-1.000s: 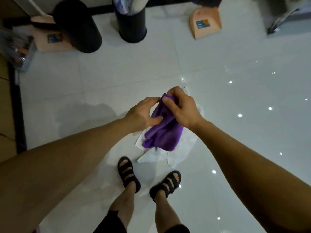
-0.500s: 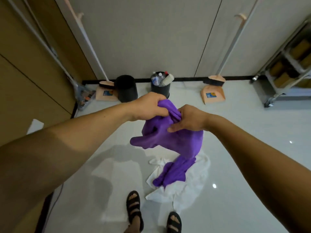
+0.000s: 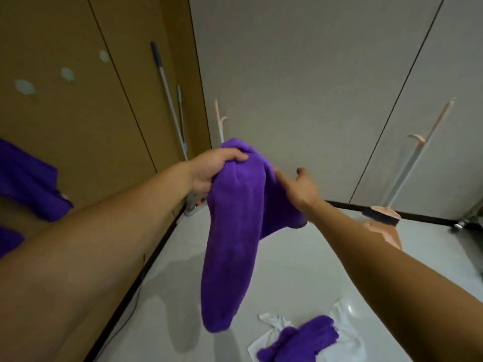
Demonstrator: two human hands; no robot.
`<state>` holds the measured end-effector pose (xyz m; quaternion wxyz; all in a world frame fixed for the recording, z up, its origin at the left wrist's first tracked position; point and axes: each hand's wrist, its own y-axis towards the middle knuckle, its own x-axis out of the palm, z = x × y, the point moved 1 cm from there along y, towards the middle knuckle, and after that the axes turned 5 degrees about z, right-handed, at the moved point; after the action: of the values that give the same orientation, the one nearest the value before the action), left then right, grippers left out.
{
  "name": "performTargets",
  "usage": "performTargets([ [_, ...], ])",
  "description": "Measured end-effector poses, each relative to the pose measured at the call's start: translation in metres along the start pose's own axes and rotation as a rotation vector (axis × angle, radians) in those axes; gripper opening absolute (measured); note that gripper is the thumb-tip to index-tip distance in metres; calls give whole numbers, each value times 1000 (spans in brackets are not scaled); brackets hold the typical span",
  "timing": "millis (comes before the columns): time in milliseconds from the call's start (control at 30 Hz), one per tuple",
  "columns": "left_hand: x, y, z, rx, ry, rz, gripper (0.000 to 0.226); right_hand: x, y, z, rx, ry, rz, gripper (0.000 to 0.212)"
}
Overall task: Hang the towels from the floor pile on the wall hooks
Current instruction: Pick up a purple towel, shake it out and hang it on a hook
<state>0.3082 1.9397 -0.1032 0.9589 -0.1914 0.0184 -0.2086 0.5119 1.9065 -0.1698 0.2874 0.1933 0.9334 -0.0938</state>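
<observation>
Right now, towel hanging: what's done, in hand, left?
Done: purple cloth on the brown wall at far left looks hung. In hand: left hand grips a purple fleece towel, right hand touches its edge. Left: another purple towel and a white cloth on the tiled floor; three pale wall hooks bare.

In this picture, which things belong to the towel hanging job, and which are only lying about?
Belongs to the job: held purple towel, gripped by the left hand, right hand at its edge; floor pile; wall hooks; purple towels on the brown wall.
Only lying about: mop handle; broom; dustpan.
</observation>
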Motion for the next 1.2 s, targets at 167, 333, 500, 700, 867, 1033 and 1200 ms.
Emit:
performTargets([
  [167,-32,-40,26,145,-168,-28,27,43,-49,3,259,409,-564,83],
  [333,-68,-73,39,228,-243,-29,28,82,-83,-36,242,980,-783,58],
  [500,-127,-98,34,166,-126,151,31,96,-90,-79,254,1147,-800,73],
  [700,-195,-124,18,151,-190,275,40,102,-87,-115,154,854,-776,85],
  [867,-200,-134,18,266,-280,101,34,142,-117,-129,116,705,-772,75],
  [1033,-213,-138,14,290,-362,80,36,180,-138,-130,276,604,-597,101],
  [1200,-224,-151,9,282,-375,93,35,201,-155,-149,182,682,-729,103],
])
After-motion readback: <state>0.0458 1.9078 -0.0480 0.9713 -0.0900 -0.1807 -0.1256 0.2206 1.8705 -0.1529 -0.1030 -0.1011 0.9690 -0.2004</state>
